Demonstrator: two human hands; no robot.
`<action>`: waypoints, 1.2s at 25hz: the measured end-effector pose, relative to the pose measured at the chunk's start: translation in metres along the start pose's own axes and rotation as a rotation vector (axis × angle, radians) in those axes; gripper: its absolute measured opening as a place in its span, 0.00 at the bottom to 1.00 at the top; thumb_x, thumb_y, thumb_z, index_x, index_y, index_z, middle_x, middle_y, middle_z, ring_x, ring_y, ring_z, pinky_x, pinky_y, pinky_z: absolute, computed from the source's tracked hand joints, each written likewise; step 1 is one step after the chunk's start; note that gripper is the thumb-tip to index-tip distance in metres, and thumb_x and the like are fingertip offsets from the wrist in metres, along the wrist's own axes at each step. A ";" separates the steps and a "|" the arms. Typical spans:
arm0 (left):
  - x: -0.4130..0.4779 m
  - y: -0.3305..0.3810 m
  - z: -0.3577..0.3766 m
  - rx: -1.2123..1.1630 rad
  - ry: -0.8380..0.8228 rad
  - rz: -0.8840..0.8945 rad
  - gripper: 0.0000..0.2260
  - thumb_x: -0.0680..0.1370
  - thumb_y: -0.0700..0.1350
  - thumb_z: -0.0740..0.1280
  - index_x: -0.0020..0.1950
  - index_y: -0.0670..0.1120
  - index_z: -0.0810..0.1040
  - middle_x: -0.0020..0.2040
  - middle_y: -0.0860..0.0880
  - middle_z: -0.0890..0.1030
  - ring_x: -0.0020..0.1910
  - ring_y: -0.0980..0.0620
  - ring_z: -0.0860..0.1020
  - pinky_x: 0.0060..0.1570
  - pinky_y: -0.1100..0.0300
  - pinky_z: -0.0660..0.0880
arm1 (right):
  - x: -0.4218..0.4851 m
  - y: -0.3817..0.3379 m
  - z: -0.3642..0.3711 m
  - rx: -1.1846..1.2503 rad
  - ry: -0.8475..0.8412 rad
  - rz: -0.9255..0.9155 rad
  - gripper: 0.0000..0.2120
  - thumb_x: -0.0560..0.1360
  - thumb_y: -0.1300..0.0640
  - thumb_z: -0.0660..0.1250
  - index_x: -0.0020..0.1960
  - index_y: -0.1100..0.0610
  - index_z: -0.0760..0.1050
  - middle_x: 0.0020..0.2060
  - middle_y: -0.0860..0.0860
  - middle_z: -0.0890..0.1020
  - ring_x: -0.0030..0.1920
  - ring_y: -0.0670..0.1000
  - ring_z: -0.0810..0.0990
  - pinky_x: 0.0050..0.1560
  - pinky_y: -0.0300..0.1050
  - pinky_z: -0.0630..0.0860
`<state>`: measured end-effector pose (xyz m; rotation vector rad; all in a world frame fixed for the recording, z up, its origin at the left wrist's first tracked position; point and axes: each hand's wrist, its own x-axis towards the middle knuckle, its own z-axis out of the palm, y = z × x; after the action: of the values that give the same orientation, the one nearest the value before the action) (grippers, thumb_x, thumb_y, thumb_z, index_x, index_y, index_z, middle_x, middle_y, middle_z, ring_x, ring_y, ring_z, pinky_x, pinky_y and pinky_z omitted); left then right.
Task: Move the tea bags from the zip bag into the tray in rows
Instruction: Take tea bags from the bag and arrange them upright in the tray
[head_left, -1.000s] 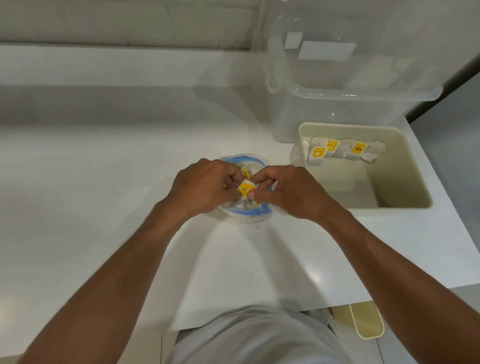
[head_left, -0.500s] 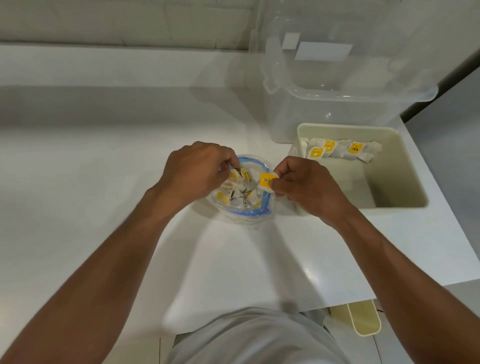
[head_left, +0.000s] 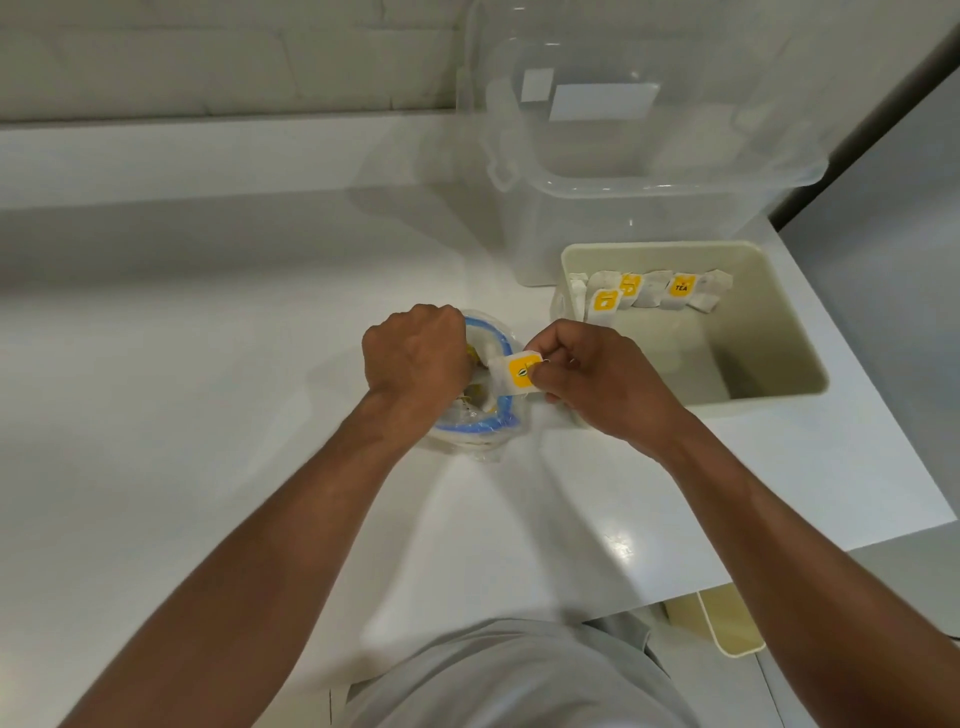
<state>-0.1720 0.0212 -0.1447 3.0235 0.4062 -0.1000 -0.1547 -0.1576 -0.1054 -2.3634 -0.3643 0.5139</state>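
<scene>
Tea bag (head_left: 514, 372) is up and out, its yellow tag facing the camera. The right hand (head_left: 597, 387) pinches it by the tag's three o'clock edge between thumb and fingertips, with the other fingers curled in. It hangs just above the three o'clock side of the zip bag (head_left: 480, 423), over the blue zip rim. That bag stands on the white worktop (head_left: 208, 374) with its mouth open, and more yellow-tagged bags can be made out inside, though blurred. The left hand (head_left: 415, 358) sits knuckles-up on the bag's nine o'clock side, fingers curled down over the rim and gripping it, with the fingertips hidden inside the mouth. At three o'clock from the zip bag, close by, is the cream tray (head_left: 800, 384). A row of tea bags (head_left: 652, 291) lies along its twelve o'clock wall, overlapping one another, three yellow tags showing and one reading TEA. The floor of the tray nearer the person is bare. Just beyond the tray at twelve o'clock stands a large clear plastic bin (head_left: 649, 176) with pale labels on its walls. Both forearms reach in from six o'clock, above a grey shirt (head_left: 509, 680). A cream object (head_left: 732, 626) shows below the worktop's edge at about five o'clock.
</scene>
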 end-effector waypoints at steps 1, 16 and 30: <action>0.000 0.000 0.000 -0.008 0.010 -0.001 0.12 0.78 0.59 0.66 0.49 0.50 0.78 0.40 0.52 0.73 0.37 0.49 0.73 0.38 0.57 0.67 | 0.000 0.000 0.000 0.002 -0.003 -0.006 0.04 0.75 0.54 0.68 0.50 0.51 0.78 0.38 0.47 0.83 0.39 0.47 0.83 0.43 0.43 0.78; -0.002 -0.035 -0.045 -0.710 -0.101 0.058 0.04 0.72 0.52 0.75 0.44 0.55 0.83 0.39 0.56 0.83 0.42 0.54 0.81 0.42 0.58 0.77 | -0.003 -0.005 -0.007 -0.082 0.048 -0.052 0.07 0.76 0.53 0.66 0.52 0.49 0.81 0.38 0.42 0.81 0.40 0.44 0.77 0.40 0.34 0.71; -0.016 -0.037 -0.067 -1.261 -0.306 -0.038 0.03 0.79 0.45 0.70 0.48 0.46 0.81 0.35 0.52 0.83 0.33 0.57 0.80 0.41 0.60 0.76 | 0.001 -0.039 -0.021 0.615 -0.155 -0.080 0.05 0.75 0.57 0.71 0.50 0.54 0.83 0.36 0.50 0.85 0.33 0.46 0.82 0.35 0.39 0.77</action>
<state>-0.1933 0.0596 -0.0795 1.7255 0.3111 -0.2049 -0.1488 -0.1403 -0.0650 -1.7162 -0.3134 0.6636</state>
